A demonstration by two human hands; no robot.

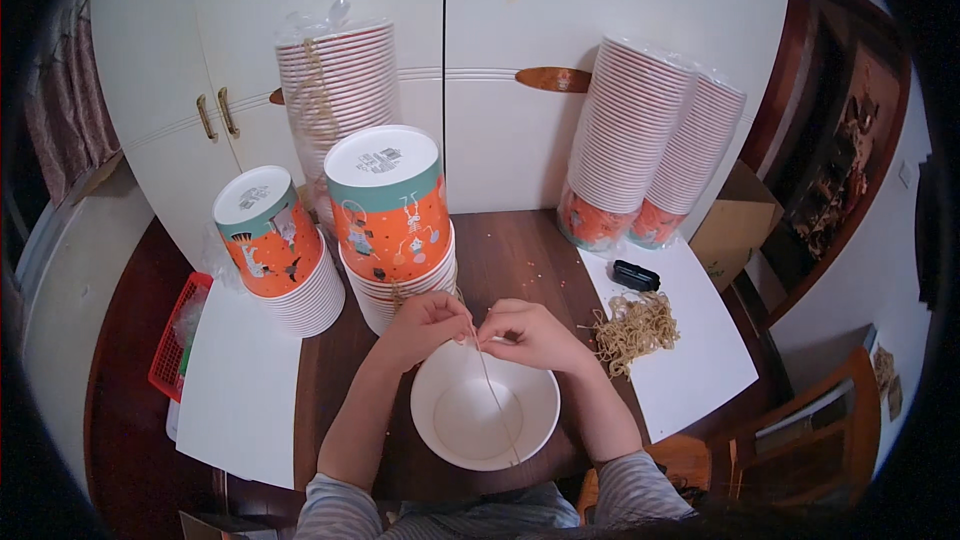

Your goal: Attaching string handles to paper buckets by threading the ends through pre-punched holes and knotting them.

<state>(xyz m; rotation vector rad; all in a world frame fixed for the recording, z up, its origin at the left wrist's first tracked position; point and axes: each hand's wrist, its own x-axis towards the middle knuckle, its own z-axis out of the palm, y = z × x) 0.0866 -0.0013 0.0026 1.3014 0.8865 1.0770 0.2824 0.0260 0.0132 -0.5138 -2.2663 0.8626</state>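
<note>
Above the brown desk [510,250], I watch the left hand [430,328] and right hand [532,335], fingers pinching a string [494,401] over the white bowl [436,402], where a slack hold could drop it inside.

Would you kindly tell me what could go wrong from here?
The thin string held by the left hand and right hand could slip into the white bowl beneath. The left hand might nudge the orange cup stack just beyond it. The tangled string heap may snag when pulled.
</note>
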